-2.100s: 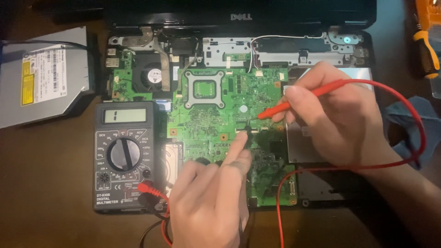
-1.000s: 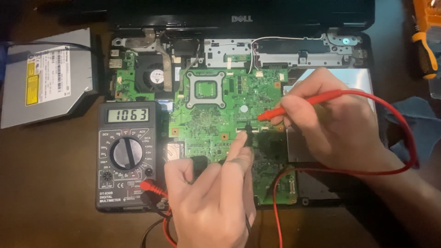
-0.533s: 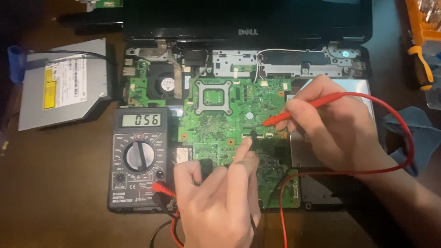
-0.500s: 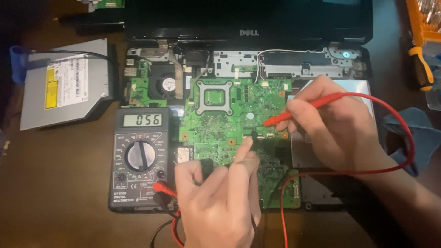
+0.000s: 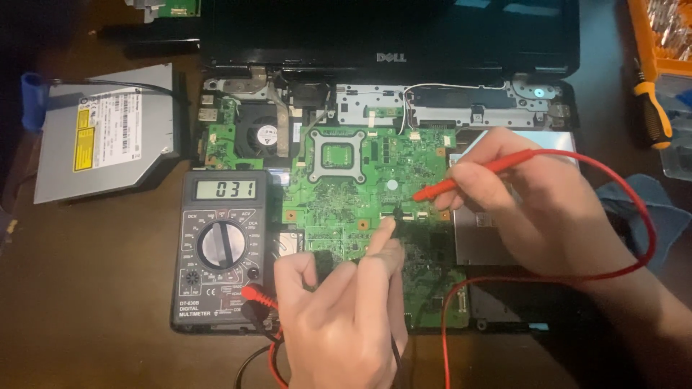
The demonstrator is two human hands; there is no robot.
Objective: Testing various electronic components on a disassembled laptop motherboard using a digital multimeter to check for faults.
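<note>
A green laptop motherboard (image 5: pixel 346 194) lies in an opened black laptop chassis (image 5: pixel 389 43). My right hand (image 5: pixel 533 209) grips a red multimeter probe (image 5: pixel 468 176), its tip resting on the board near the middle right. My left hand (image 5: pixel 346 317) holds a black probe (image 5: pixel 395 215) pressed to the board just below and left of the red tip. A dark grey digital multimeter (image 5: pixel 220 248) with a lit display and rotary dial sits to the left of my left hand, red and black leads plugged in at its lower right.
A silver optical drive (image 5: pixel 104 133) lies at the left on the brown table. The red lead (image 5: pixel 634 216) loops around my right wrist. A blue cloth (image 5: pixel 649 209) and a yellow-handled screwdriver (image 5: pixel 652 108) lie at the right. A cooling fan (image 5: pixel 263 137) sits in the chassis.
Both probes stay on the board at about the same spots. The multimeter display has gone from blank to a changing number. The camera view has drifted, so everything sits further right and lower.
</note>
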